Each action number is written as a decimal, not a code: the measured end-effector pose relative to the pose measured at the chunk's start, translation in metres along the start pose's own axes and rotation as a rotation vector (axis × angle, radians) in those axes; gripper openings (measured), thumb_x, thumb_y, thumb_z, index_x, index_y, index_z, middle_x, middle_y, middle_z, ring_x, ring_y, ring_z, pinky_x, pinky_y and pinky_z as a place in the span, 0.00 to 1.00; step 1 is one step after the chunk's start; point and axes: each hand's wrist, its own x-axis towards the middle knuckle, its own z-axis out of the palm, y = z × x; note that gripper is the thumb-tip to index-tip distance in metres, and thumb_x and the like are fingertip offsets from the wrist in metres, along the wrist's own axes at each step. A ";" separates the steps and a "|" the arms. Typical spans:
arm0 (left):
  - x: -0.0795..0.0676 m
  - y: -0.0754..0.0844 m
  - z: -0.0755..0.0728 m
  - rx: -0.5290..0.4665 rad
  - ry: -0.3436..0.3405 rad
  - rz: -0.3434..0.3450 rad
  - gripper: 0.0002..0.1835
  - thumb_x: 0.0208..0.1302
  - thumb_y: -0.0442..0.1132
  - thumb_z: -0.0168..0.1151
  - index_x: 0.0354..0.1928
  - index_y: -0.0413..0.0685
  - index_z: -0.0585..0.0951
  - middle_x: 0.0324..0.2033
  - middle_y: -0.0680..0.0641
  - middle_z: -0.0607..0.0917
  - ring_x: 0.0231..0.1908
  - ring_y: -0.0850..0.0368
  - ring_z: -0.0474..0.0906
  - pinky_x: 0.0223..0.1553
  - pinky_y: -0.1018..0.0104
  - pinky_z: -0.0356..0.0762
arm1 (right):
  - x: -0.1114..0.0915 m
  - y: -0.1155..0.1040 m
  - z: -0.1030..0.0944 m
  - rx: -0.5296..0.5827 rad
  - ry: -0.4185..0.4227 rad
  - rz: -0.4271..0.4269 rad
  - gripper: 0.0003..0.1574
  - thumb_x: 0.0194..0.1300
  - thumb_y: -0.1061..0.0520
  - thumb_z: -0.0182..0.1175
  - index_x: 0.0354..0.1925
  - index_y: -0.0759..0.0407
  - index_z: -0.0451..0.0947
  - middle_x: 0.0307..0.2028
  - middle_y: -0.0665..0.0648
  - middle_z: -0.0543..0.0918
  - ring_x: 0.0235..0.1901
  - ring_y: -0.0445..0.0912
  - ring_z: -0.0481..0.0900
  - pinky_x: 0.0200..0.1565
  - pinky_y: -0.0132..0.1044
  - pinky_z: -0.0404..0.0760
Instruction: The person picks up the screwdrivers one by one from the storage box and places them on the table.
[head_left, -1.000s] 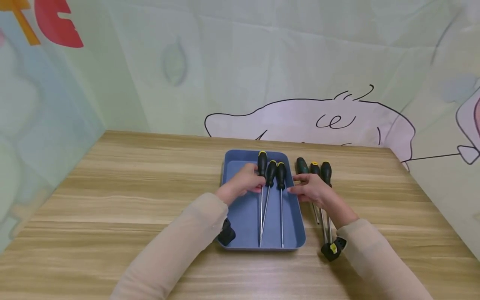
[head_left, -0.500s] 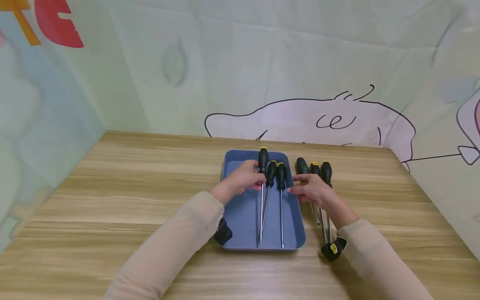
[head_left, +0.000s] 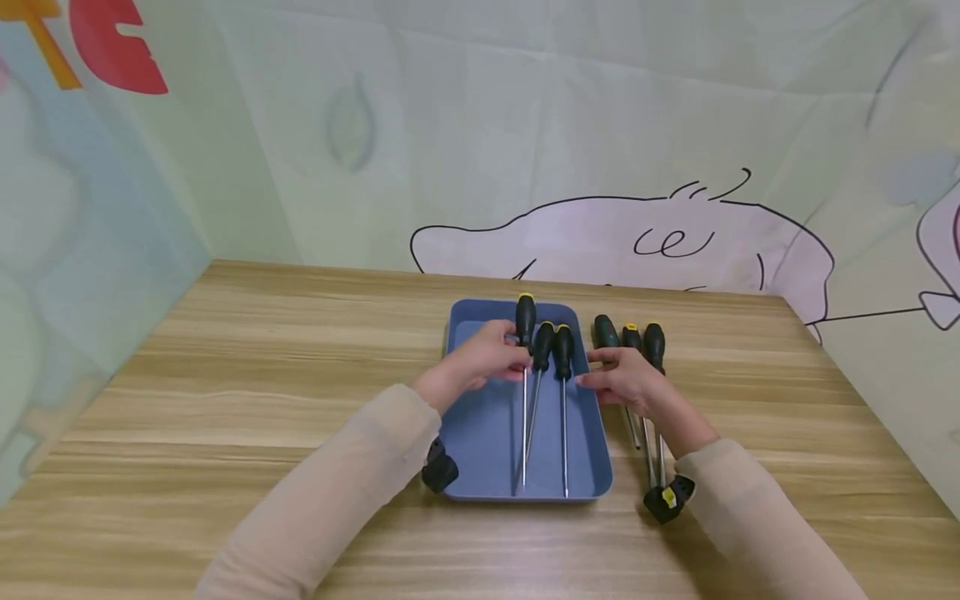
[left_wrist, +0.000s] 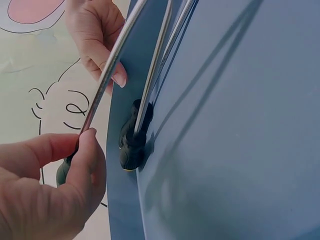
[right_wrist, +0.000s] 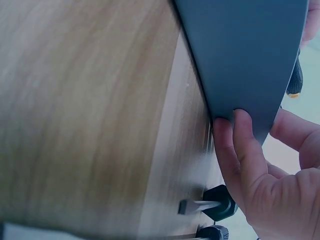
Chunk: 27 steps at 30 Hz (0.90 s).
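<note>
My left hand [head_left: 487, 354] pinches a long screwdriver [head_left: 525, 317] with a black handle and yellow end, just below the handle. In the left wrist view, its bare metal shaft [left_wrist: 112, 65] slants up from between thumb and forefinger, over the blue tray [head_left: 483, 446]. Two similar screwdrivers, a leaning one [head_left: 543, 346] and a straighter one [head_left: 563, 352], lie in the tray beside it. At the tray's right side, my right hand [head_left: 626, 379] holds the wall, fingertips [right_wrist: 242, 120] against its outside and thumb at the rim.
Right of the tray, on the wooden table [head_left: 300, 375], lie a dark green-handled screwdriver [head_left: 603, 331] and two black-handled ones, one nearer [head_left: 631, 337] and one farther right [head_left: 654, 343]. My right hand partly covers them. A printed cloth backdrop [head_left: 480, 150] rises behind the table.
My left hand has raised the screwdriver a little, its handle shifting toward the tray's far end and its tip lifting. The left forearm has swung slightly left. My right hand stays at the tray.
</note>
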 end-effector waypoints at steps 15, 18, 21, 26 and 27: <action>-0.008 0.001 -0.013 -0.002 -0.014 0.023 0.27 0.61 0.23 0.52 0.62 0.29 0.59 0.40 0.35 0.76 0.29 0.56 0.77 0.29 0.74 0.80 | 0.001 0.001 0.000 -0.025 0.024 0.004 0.39 0.59 0.66 0.61 0.65 0.72 0.57 0.50 0.70 0.76 0.36 0.45 0.80 0.43 0.42 0.82; -0.011 0.004 -0.014 -0.002 -0.031 0.006 0.27 0.61 0.23 0.53 0.62 0.29 0.60 0.47 0.29 0.76 0.28 0.58 0.77 0.29 0.74 0.80 | 0.001 0.000 0.000 -0.037 0.031 0.007 0.38 0.59 0.66 0.61 0.65 0.72 0.57 0.51 0.71 0.75 0.37 0.46 0.80 0.43 0.42 0.81; -0.015 0.007 -0.013 -0.004 -0.050 -0.002 0.27 0.61 0.23 0.53 0.62 0.30 0.60 0.49 0.28 0.75 0.27 0.59 0.77 0.28 0.74 0.80 | 0.001 -0.001 0.001 -0.040 0.026 0.006 0.39 0.60 0.66 0.61 0.65 0.72 0.57 0.52 0.72 0.74 0.38 0.47 0.80 0.44 0.43 0.81; -0.020 0.009 -0.013 -0.012 -0.051 0.005 0.26 0.61 0.22 0.52 0.61 0.29 0.61 0.48 0.29 0.75 0.26 0.59 0.77 0.27 0.75 0.79 | 0.001 -0.001 0.002 -0.034 0.025 0.009 0.39 0.59 0.66 0.61 0.65 0.72 0.57 0.53 0.72 0.73 0.38 0.48 0.80 0.45 0.43 0.81; -0.021 0.009 -0.013 -0.013 -0.048 0.005 0.26 0.61 0.22 0.52 0.61 0.29 0.61 0.48 0.29 0.75 0.26 0.59 0.77 0.27 0.75 0.79 | 0.001 0.000 0.002 -0.031 0.025 0.009 0.39 0.59 0.66 0.61 0.65 0.72 0.57 0.53 0.72 0.73 0.38 0.48 0.80 0.45 0.43 0.81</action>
